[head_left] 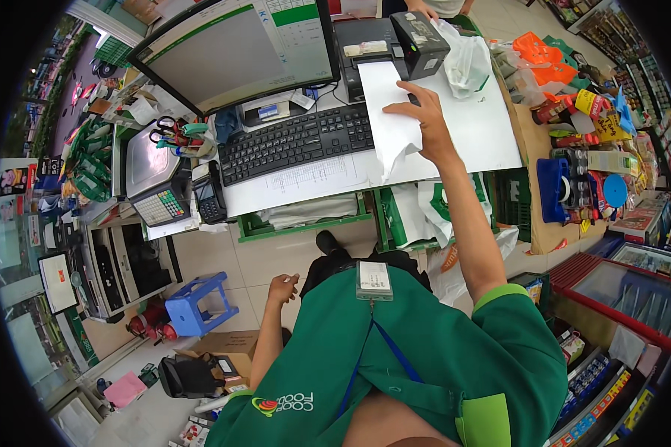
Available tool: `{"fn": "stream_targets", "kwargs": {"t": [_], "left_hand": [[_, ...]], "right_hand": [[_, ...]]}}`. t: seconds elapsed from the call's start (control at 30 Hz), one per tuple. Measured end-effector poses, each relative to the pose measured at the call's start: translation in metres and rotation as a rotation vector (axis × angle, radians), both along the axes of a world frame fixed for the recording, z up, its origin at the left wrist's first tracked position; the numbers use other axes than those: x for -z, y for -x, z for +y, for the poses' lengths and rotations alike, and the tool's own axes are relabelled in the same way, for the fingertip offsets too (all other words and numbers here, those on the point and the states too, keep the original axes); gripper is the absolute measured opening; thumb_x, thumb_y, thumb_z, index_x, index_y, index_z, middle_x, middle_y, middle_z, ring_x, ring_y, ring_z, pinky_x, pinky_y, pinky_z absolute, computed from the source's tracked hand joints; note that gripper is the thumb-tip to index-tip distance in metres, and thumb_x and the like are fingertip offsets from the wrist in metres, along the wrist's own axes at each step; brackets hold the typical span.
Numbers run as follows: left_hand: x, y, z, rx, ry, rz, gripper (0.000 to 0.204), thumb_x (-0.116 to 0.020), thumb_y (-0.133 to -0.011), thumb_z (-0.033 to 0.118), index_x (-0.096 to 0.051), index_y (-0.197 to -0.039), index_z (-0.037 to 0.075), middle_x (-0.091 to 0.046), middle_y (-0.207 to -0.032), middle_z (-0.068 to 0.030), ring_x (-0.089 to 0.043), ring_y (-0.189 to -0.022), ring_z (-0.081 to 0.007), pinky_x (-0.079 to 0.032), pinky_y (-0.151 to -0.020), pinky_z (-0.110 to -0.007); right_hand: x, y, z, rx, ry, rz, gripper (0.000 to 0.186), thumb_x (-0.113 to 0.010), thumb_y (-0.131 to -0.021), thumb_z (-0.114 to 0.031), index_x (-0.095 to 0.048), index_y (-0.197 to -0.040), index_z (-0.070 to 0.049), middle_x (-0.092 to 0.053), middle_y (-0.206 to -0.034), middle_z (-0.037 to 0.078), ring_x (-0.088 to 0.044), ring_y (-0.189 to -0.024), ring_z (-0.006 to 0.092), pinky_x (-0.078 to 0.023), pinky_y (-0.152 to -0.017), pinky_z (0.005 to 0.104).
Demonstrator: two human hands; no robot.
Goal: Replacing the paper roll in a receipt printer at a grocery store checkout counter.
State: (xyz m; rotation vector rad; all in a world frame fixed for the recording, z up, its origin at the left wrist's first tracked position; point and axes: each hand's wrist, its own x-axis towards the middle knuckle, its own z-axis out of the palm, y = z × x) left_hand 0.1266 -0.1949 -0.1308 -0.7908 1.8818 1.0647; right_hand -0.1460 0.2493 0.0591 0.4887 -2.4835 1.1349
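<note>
A long white paper receipt (384,97) hangs out of the black receipt printer (361,45) and curls at its lower end on the white counter. My right hand (426,123) reaches over the counter with fingers spread. Its thumb and fingertips lie over the receipt's right side; whether they touch it I cannot tell. Low beside my body, my left hand (282,288) hangs with loosely curled fingers and nothing visible in them. Left of the receipt is a black keyboard (298,141), below a large monitor (238,52).
A tied white plastic bag (466,59) sits beyond my right hand, near a black box-shaped device (420,43). Another person's hand (421,9) shows at the far edge. At left are a weighing scale (156,175) and card terminal (209,195). Packaged goods (593,141) crowd the right.
</note>
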Motion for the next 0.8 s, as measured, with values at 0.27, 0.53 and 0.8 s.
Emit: {"fn": "stream_targets", "kwargs": {"t": [0.27,0.53,0.8], "left_hand": [[-0.055,0.075,0.067,-0.002,-0.088,0.392,0.045,-0.074,-0.086,0.040,-0.064,-0.112,0.005,-0.067,-0.081,-0.0099,-0.065,-0.067,-0.0150,-0.050,-0.055,-0.029],[-0.135,0.153,0.147,-0.322,-0.902,0.440,0.094,-0.056,-0.081,0.074,-0.032,-0.148,0.014,-0.060,-0.104,-0.0052,-0.057,-0.073,-0.0079,-0.042,-0.048,-0.023],[-0.101,0.135,0.090,-0.772,-0.313,0.343,0.039,-0.057,-0.094,0.044,-0.063,-0.106,0.007,-0.050,-0.069,0.0030,-0.044,-0.053,-0.0088,-0.031,-0.044,-0.024]], "right_hand": [[-0.009,-0.010,-0.008,-0.068,0.106,-0.101,0.027,-0.070,-0.082,-0.014,-0.073,-0.110,-0.012,-0.065,-0.122,0.007,-0.056,-0.114,0.0213,-0.042,-0.099,0.0347],[0.035,-0.084,-0.124,-0.113,0.195,-0.394,0.033,-0.067,-0.090,-0.019,-0.065,-0.114,0.004,-0.063,-0.119,0.018,-0.060,-0.108,0.0274,-0.048,-0.090,0.0381],[0.062,-0.059,-0.158,-0.247,0.221,-0.359,0.030,-0.070,-0.082,-0.018,-0.063,-0.107,-0.004,-0.061,-0.105,0.015,-0.056,-0.100,0.0326,-0.046,-0.087,0.0419]]}}
